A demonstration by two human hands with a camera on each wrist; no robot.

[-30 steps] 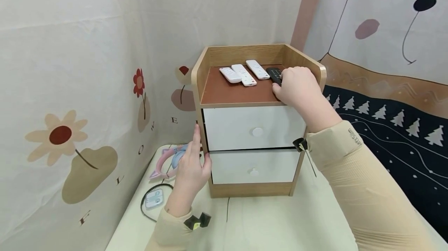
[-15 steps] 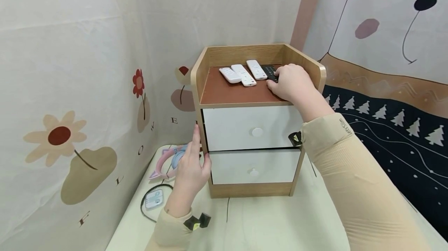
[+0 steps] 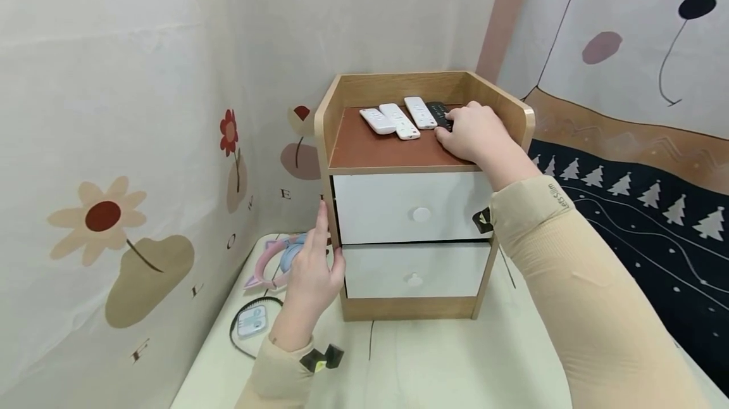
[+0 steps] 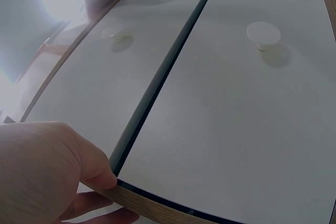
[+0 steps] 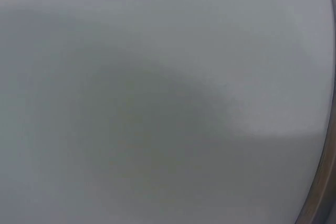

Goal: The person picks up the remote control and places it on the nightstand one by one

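On the brown top of a small wooden cabinet (image 3: 376, 154), a black remote control (image 3: 437, 111) lies beside a white remote control (image 3: 420, 113). My right hand (image 3: 475, 133) grips the black one at its near right end, with the thumb in front; the palm hides part of it. Two more white remotes, a longer one (image 3: 400, 121) and a shorter one (image 3: 377, 121), lie to the left and touch each other. With fingers straight, my left hand (image 3: 312, 273) rests along the cabinet's left side. Its thumb touches the front edge in the left wrist view.
The cabinet has a white upper drawer (image 3: 376, 213) and lower drawer (image 3: 376, 273), both closed, with round knobs. Left of it on the pale table (image 3: 421, 358) are a pink and blue headband-like headset (image 3: 267, 263), boxed earphones (image 3: 251, 321) and a black loop (image 3: 232, 333).
My right hand has shifted left with the black remote, bringing it up against the white one. The left hand and the white remotes have stayed in place.
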